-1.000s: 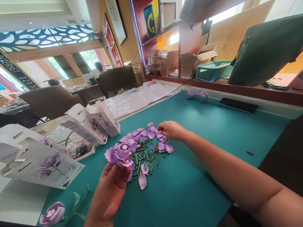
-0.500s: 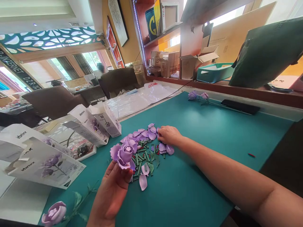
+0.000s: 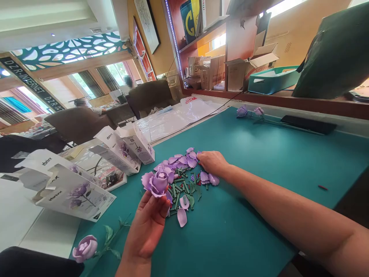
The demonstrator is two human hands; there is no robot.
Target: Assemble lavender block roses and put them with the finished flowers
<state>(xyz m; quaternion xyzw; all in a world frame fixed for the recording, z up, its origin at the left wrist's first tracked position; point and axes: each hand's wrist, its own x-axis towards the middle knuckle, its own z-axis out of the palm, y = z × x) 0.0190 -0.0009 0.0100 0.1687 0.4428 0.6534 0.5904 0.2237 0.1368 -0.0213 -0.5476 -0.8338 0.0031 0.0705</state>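
My left hand (image 3: 152,213) grips a purple plastic rose bloom (image 3: 158,181) from below, its layered petals facing up. Behind and to the right of it spreads a pile of purple petal pieces (image 3: 175,161), green stem pieces (image 3: 179,186) and a few small red bits. At the pile's far right edge is my right hand (image 3: 213,163), fingers curled together beside the petals; whatever is between the fingertips is hidden. Two petals (image 3: 210,178) lie just below that hand. Nearer me rests a loose pale petal (image 3: 182,217).
A rose on a leafy stem (image 3: 85,248) lies at the lower left. Opened rose-printed boxes (image 3: 77,194) stand along the left. Farther right on the green mat (image 3: 259,184) are two more roses (image 3: 242,111), a black case (image 3: 308,124) and a red piece (image 3: 323,187). People sit in the background.
The whole view has shifted, so the scene sits farther right in the picture. My left hand still holds the rose bloom; my right hand stays at the petals with its fingers curled.
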